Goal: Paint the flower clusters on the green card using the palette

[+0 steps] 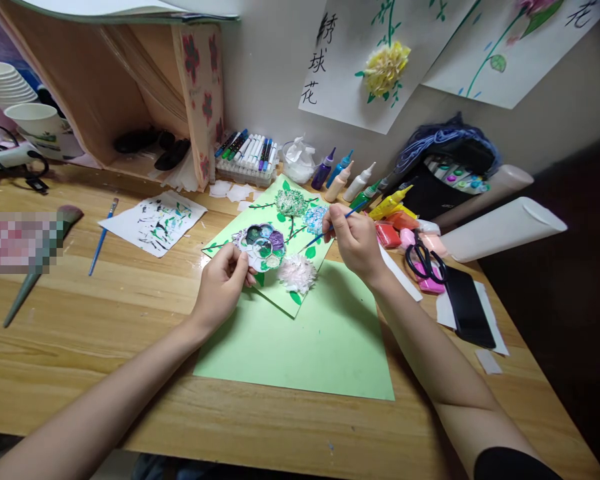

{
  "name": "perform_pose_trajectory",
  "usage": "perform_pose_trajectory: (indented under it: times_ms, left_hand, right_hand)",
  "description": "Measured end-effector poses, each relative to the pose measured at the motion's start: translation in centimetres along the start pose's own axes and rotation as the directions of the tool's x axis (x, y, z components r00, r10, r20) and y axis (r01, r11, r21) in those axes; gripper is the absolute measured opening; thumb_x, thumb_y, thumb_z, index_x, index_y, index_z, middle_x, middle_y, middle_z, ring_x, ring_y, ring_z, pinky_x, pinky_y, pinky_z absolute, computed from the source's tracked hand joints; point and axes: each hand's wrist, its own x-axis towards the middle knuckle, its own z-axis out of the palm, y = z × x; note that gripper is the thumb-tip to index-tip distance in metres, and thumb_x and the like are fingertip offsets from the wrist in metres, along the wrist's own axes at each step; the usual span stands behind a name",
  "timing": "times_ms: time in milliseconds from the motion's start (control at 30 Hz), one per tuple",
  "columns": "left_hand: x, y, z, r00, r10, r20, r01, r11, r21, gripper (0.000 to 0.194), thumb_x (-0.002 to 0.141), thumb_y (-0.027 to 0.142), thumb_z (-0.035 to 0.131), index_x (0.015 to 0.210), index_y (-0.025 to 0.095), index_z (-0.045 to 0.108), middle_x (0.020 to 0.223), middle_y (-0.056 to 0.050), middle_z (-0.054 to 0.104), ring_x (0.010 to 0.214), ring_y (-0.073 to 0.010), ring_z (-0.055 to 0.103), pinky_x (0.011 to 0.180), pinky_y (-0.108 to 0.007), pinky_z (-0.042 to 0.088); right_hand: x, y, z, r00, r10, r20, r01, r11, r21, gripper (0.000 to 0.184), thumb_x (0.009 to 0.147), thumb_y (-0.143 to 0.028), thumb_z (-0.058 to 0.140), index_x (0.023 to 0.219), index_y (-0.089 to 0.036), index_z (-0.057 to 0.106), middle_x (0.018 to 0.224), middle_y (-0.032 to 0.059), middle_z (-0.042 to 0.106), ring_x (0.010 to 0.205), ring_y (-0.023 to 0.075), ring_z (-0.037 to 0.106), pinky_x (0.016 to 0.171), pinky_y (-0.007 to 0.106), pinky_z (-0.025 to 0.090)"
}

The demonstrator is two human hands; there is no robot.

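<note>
In my left hand [227, 280] is a small round paint palette [266, 245], its wells smeared with green, purple and dark paint. My right hand [353, 237] grips a thin blue paintbrush [355, 209], whose tip points down and left. Under both hands lies a light green card [280, 301] with painted leaves and dark stems. Ruffled flowers are on it: a green-white one [290, 202], a blue one [315, 218] partly behind my right hand, and a pale pink one [298, 274] near the brush tip. A larger green sheet [300, 353] lies beneath the card.
Paint bottles [363, 183] and a marker box [250, 160] stand along the back. Paint-stained paper [155, 223], another blue brush [101, 239] and a large brush [43, 267] lie left. Scissors [425, 260], a phone [467, 307] and a white tube [505, 230] are right.
</note>
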Motion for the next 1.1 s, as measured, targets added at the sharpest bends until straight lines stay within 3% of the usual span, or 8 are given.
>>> perform_pose_trajectory:
  times_ms: [600,800,1100]
  left_hand:
    - [0.0,-0.1,0.0,1.000,0.012,-0.005,-0.011,1.000,0.019,0.024,0.092,0.025,0.048,0.068,0.021,0.047,0.063,0.001,0.059,0.056,-0.0126,0.058,0.058,-0.026,0.046]
    - [0.0,-0.1,0.0,1.000,0.008,-0.003,-0.008,1.000,0.009,0.023,0.091,0.025,0.049,0.069,0.021,0.047,0.063,0.001,0.059,0.056,-0.0125,0.058,0.057,-0.026,0.046]
    - [-0.1,-0.1,0.0,1.000,0.006,-0.003,-0.006,1.000,0.017,0.024,0.092,0.028,0.049,0.069,0.021,0.048,0.063,0.001,0.059,0.055,-0.0124,0.058,0.056,-0.025,0.046]
  right_hand:
    - [0.0,-0.4,-0.1,0.999,-0.038,-0.008,0.038,0.997,-0.068,0.050,0.096,-0.049,0.032,0.061,-0.020,0.051,0.056,-0.0010,0.051,0.052,0.0115,0.050,0.057,0.027,0.039]
    - [0.0,-0.2,-0.1,0.998,-0.034,0.061,0.039,0.996,-0.080,0.049,0.097,-0.048,0.032,0.062,-0.020,0.051,0.057,-0.0004,0.052,0.054,0.0116,0.051,0.058,0.027,0.039]
    - [-0.6,-2.2,-0.8,0.982,-0.039,-0.185,0.052,0.996,0.066,0.050,0.096,-0.051,0.033,0.061,-0.022,0.054,0.059,0.0006,0.055,0.051,0.0121,0.052,0.053,0.029,0.040]
